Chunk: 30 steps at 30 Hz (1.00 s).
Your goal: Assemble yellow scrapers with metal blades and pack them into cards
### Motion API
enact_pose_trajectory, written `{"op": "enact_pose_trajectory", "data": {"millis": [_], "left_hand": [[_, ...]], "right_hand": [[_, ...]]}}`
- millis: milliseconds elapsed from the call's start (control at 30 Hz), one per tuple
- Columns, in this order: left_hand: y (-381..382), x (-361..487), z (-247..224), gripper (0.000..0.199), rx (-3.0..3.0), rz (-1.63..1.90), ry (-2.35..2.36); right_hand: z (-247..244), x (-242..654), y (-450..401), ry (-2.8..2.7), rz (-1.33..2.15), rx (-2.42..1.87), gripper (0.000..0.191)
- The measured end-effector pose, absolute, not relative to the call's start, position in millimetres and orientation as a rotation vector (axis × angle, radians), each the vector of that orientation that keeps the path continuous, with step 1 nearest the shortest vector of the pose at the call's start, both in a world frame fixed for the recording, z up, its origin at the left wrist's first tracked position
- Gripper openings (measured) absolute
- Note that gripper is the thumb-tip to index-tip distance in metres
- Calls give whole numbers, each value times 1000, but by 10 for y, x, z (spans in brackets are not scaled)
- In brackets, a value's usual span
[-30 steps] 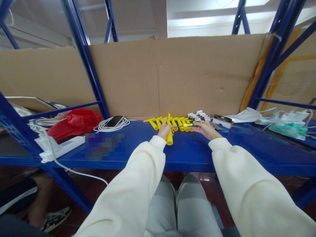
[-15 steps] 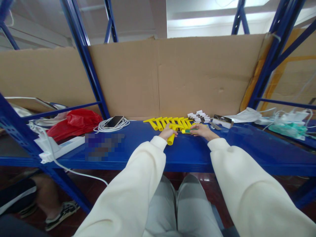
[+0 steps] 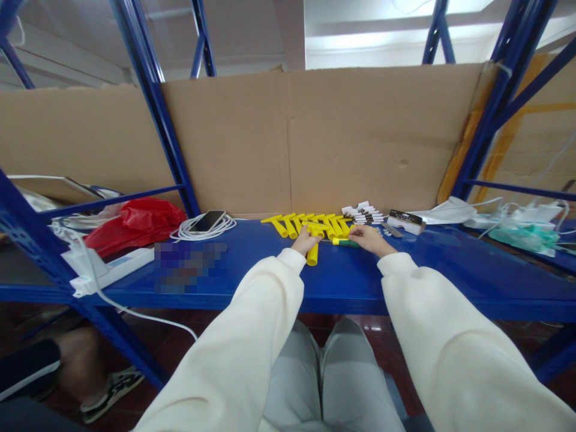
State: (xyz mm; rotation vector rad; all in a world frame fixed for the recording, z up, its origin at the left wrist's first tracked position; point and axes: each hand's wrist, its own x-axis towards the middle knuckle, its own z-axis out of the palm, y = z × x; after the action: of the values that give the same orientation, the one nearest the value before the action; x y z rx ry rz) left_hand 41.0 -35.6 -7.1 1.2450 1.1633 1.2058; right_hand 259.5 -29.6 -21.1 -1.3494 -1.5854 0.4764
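My left hand [image 3: 305, 241] is closed around a yellow T-shaped plastic handle [image 3: 312, 255], its round tube end pointing toward me and its crosspiece away. To the right, my right hand [image 3: 368, 239] has its fingers bent together by a screwdriver [image 3: 345, 242] with a yellow and green handle. The screwdriver points left toward the T-shaped piece, and its rear end runs under my right palm. Whether the right fingertips also pinch something small cannot be made out. Behind both hands lies a row of several like yellow T-shaped handles [image 3: 281, 228].
White-and-dark small pieces [image 3: 363, 212] lie at the back, beside a black-and-white box [image 3: 406, 221]. On the left are a phone [image 3: 207, 221] on a coiled white cable [image 3: 228, 224], a red bag [image 3: 148, 222] and a white power strip [image 3: 126, 267]. A cardboard sheet [image 3: 360, 138] stands behind.
The yellow T-shaped handle has turned slightly in my left hand and moved a little. The screwdriver sits slightly lower, and my right fingertips have shifted above its handle.
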Motion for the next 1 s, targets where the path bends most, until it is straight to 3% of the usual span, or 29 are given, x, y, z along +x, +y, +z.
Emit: {"op": "enact_pose_trajectory", "data": {"millis": [267,533,800,1000], "left_hand": [[-351,320,-10,48,1457,1269,1384],[-311,271,-46,41,1767,1390,1455],[-311,272,-45,40,1756,1435,1438],[-338,276,-37,41,1717,1464,1417]], "right_hand": [[-55,2696,-329,-1372,148,-1588,10],[-57,3240,-311,-736,9,-1814,46],[-148,3684,-203,-718,87,-1841,38],[-141,3676,-191,-701,134,-1936,43]]}}
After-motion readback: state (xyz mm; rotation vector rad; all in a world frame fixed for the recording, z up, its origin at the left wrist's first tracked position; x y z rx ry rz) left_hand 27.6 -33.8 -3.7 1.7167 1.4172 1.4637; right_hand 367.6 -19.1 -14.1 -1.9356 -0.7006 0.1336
